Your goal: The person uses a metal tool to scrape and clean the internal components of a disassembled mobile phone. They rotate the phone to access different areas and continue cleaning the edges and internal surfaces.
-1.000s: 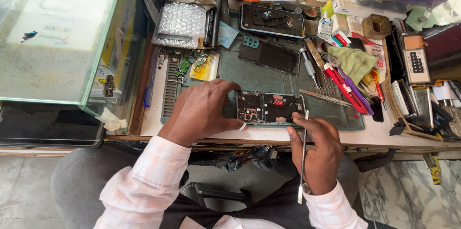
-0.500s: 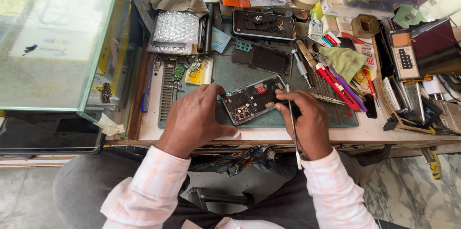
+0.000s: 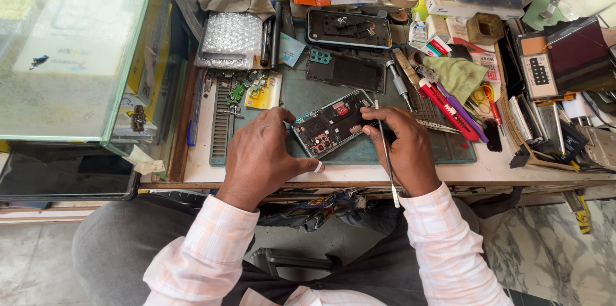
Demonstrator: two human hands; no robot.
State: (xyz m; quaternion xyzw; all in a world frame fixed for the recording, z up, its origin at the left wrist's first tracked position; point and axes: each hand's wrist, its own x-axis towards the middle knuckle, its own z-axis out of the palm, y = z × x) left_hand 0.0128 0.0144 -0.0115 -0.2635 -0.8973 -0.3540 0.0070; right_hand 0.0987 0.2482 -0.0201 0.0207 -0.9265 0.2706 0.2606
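Two bare hands grip one opened smartphone with its back cover off (image 3: 333, 127), tilted above the grey-green work mat (image 3: 308, 91) at the bench's front edge. Left hand (image 3: 262, 155): closed on the phone's lower-left end. Right hand (image 3: 403, 145): closed on its upper-right end, also pinching a thin metal-tipped probe (image 3: 386, 152). Risk: the probe could slip and scratch exposed parts, or the tilted phone could drop. Appearance: dark circuit board, red patch, camera rings showing.

Your head camera (the only view) looks steeply down from close above onto the cluttered white-topped bench (image 3: 500, 168) and your lap.
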